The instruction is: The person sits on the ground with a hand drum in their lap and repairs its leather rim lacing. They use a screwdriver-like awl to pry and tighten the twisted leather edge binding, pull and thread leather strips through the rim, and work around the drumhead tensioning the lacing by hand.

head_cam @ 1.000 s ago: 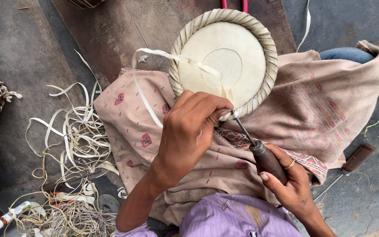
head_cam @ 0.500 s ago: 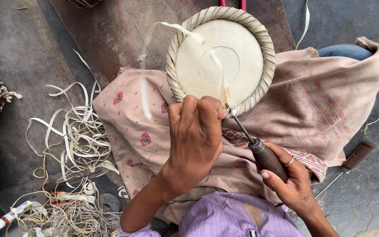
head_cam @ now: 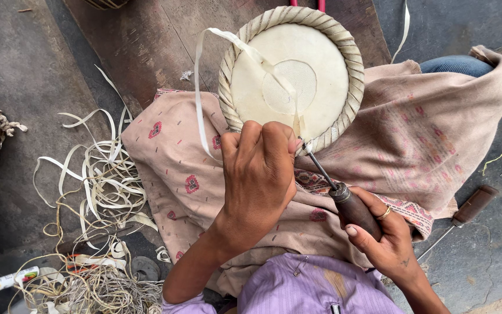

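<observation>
While the drum head (head_cam: 290,78) rests on the cloth (head_cam: 437,134) over my lap, its pale round skin facing up at me and its braided rim ringing it, my left hand (head_cam: 260,174) is clenched at the near edge of that rim, fingers pinched on the pale strip (head_cam: 200,99) where it meets the braid. From that pinch the strip runs up across the skin, bends over the far left of the rim and drops in a long loop down the left side, so its length lies mostly away from me and to my left. My right hand (head_cam: 382,232) grasps the dark wooden handle of the awl (head_cam: 338,192); the handle sits low and to the right, and the thin metal shaft points up and to the left, its tip touching the rim just beside my left fingertips. The awl's long axis therefore runs on a slant from my right hand toward the rim, and my left hand is the nearer one to the drum. Off to my left a tangle of loose strips (head_cam: 100,192) lies on the ground, and a second tool (head_cam: 466,212) lies on the ground to my right, well apart from both hands.
</observation>
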Available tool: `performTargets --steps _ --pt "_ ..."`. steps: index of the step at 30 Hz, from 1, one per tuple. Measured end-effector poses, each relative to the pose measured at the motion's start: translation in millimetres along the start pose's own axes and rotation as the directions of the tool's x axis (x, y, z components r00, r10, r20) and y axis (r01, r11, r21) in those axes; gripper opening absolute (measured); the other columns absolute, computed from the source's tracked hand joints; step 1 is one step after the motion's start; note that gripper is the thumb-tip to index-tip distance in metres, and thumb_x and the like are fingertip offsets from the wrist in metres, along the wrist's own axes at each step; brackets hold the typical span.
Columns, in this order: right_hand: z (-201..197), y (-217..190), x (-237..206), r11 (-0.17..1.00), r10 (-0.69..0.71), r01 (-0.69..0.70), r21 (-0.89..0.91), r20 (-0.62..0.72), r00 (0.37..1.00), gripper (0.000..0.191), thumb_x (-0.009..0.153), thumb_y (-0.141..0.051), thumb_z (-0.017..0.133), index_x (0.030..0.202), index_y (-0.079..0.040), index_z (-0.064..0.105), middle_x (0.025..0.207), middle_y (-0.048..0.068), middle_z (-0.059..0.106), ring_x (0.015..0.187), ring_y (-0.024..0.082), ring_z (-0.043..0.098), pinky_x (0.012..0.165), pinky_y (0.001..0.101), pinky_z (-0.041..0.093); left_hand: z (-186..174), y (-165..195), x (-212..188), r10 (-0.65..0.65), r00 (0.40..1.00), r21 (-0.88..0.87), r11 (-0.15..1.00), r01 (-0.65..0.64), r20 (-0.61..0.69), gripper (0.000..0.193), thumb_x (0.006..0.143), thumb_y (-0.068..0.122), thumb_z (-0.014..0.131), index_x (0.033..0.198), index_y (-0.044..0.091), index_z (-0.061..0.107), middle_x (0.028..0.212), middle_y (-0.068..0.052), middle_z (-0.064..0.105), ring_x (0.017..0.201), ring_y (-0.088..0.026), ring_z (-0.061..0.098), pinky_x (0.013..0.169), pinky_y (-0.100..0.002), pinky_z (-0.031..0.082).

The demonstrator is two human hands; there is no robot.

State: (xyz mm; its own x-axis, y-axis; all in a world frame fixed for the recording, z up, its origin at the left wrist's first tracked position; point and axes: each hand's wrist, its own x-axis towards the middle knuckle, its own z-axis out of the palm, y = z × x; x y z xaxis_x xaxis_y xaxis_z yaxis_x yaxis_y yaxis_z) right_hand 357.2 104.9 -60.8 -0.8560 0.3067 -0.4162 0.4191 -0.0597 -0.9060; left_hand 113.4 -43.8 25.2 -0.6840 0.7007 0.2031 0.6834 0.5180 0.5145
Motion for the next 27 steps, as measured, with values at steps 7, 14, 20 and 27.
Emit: performTargets --steps 7,14,20,27 --pt "-4 -54 10 0.964 -0.044 0.071 -0.256 0.11 0.993 0.065 0.082 -0.019 0.075 0.139 0.002 0.052 0.108 0.012 0.073 0.095 0.021 0.07 0.086 0.0313 0.053 14 12 -3 -0.039 0.94 -0.12 0.993 -0.002 -0.34 0.039 0.097 0.003 0.082 0.11 0.006 0.045 0.099 -0.002 0.065 0.085 -0.024 0.061 0.08 -0.039 0.045" --pt "-5 -135 46 0.75 0.3 -0.015 -0.661 0.32 0.899 0.098 0.08 -0.039 0.076 0.163 -0.013 0.031 0.09 0.013 0.075 0.088 0.034 0.072 0.076 0.0426 0.053 27 3 -4 -0.134 0.943 -0.256 0.965 0.054 -0.304 0.044 0.095 0.007 0.084 0.12 0.007 0.047 0.105 -0.005 0.068 0.082 -0.021 0.066 0.083 -0.035 0.052" --pt "20 -159 69 0.797 0.191 0.053 -0.602 0.333 0.923 0.058 0.091 -0.035 0.068 0.138 -0.009 0.046 0.09 0.008 0.077 0.083 0.029 0.075 0.072 0.0411 0.054 1 -19 -31 0.161 0.661 0.25 0.967 0.042 -0.733 0.039 0.1 0.037 0.063 0.115 0.007 0.044 0.113 -0.014 0.059 0.116 -0.033 0.049 0.101 -0.054 0.045" --pt "3 -111 72 0.951 0.268 -0.308 0.013 0.459 0.847 0.034 0.092 -0.019 0.065 0.122 -0.005 0.059 0.08 0.003 0.063 0.063 0.013 0.058 0.054 0.0302 0.051 64 9 -52 -0.414 0.72 -0.269 0.91 0.315 -0.557 0.045 0.102 0.044 0.058 0.116 0.002 0.055 0.12 -0.012 0.053 0.123 -0.033 0.045 0.113 -0.052 0.037"
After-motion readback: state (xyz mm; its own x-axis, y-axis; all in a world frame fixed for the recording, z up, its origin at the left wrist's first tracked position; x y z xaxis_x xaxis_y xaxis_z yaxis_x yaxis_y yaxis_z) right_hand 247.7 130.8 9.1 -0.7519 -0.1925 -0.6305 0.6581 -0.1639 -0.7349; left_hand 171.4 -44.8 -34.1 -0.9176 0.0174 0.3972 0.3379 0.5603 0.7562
